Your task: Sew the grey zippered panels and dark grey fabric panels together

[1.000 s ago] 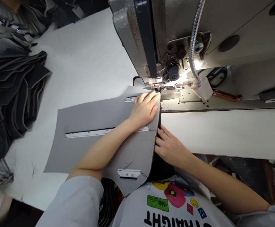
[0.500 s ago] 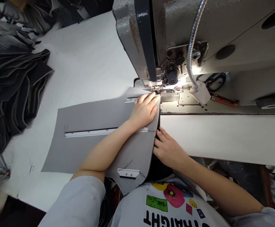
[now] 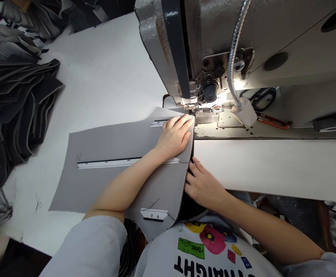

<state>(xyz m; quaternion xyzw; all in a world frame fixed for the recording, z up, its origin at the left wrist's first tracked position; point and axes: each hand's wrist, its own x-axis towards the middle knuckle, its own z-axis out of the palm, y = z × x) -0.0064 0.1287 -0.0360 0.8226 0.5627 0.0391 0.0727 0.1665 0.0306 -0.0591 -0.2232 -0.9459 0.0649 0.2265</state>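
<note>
A grey fabric panel [image 3: 98, 142] lies on the table, its right edge running up to the needle area of the sewing machine [image 3: 189, 109]. White strips are fixed to it: a long one [image 3: 95, 164] in the middle, a short one [image 3: 154, 214] near my body and another partly under my fingers. My left hand [image 3: 174, 134] rests on the panel just before the presser foot, fingers extended and pressing down. At the right edge, my right hand [image 3: 201, 182] grips the panel beside a black layer [image 3: 189, 206] underneath. Its fingertips are partly hidden there.
Stacked dark fabric pieces [image 3: 20, 111] sit at the left of the white table [image 3: 107, 69]. Black-handled scissors [image 3: 261, 100] and an orange-handled tool [image 3: 273, 120] lie on the machine bed. A flexible lamp [image 3: 244, 111] hangs in front of the machine.
The whole view has shifted slightly. The near part of the panel and my right hand sit a little further left; both hands keep the same hold.
</note>
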